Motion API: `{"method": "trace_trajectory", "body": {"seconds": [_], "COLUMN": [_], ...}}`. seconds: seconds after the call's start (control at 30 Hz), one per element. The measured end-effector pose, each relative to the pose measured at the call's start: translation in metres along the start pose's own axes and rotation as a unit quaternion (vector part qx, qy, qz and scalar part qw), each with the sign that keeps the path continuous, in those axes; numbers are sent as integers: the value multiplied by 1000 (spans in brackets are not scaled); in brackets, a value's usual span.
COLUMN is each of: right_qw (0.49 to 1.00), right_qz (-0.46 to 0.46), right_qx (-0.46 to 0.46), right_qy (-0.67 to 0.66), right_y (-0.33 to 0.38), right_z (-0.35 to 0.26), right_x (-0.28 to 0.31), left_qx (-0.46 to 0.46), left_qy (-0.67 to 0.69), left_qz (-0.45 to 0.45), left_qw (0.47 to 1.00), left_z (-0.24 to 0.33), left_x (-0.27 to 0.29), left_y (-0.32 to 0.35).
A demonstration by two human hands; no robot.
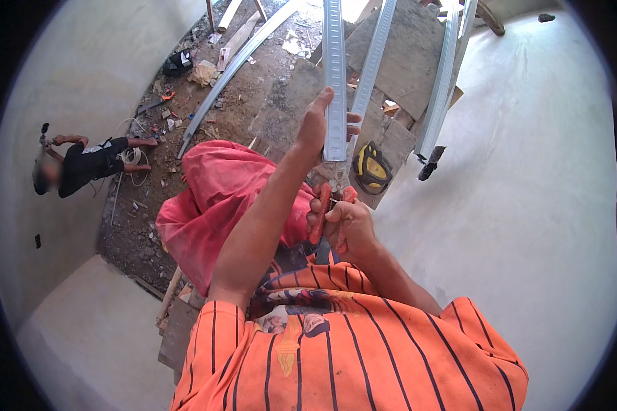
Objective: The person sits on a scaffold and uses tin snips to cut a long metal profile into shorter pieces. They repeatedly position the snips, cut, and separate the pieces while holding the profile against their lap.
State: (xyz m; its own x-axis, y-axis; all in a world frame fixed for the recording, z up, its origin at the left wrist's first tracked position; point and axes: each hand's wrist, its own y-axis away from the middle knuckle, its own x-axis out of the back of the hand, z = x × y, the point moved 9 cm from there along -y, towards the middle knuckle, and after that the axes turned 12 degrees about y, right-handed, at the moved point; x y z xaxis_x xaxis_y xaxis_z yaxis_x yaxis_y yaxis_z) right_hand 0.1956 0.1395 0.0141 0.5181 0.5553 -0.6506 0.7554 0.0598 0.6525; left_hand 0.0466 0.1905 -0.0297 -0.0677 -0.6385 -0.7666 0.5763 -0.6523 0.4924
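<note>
My left hand [313, 129] is closed round the near end of a long, ribbed, galvanised metal channel [334, 75]. Its thumb lies along the channel's left edge, and the fingertips show past the right edge. Close below that end, my right hand [353, 226] grips a plier-like hand tool with two red handles [320, 214]. The handles stand apart with fingers wrapped across them; I cannot make out the tool's jaws. Red cloth [230, 198] covers my leg beside the left forearm.
More metal channels [373, 65] lean or lie ahead, with another pair [440, 89] by the right wall. A black and yellow shoe-like item [372, 168] rests on boards [404, 58]. At left, a person in black [92, 164] stands near coiled cable [136, 159] on rubble-strewn ground; a saw [155, 103] lies beyond.
</note>
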Motion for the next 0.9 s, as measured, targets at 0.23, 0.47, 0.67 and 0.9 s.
{"method": "trace_trajectory", "body": {"seconds": [0.23,0.47,0.67,0.9], "right_qw": [983,970,962,938], "right_qz": [89,90,95,115], "right_qx": [-12,47,82,100], "right_qy": [161,222,242,310], "right_y": [18,8,1,3], "right_z": [19,-6,-15,-22], "right_x": [16,14,11,14], "left_qx": [12,42,11,1], "left_qy": [-41,31,-18,-43], "left_qz": [37,10,17,41], "left_qw": [998,999,1000,998], "left_z": [13,20,21,21], "left_x": [8,-4,-1,-4], "left_y": [-6,2,-2,0]}}
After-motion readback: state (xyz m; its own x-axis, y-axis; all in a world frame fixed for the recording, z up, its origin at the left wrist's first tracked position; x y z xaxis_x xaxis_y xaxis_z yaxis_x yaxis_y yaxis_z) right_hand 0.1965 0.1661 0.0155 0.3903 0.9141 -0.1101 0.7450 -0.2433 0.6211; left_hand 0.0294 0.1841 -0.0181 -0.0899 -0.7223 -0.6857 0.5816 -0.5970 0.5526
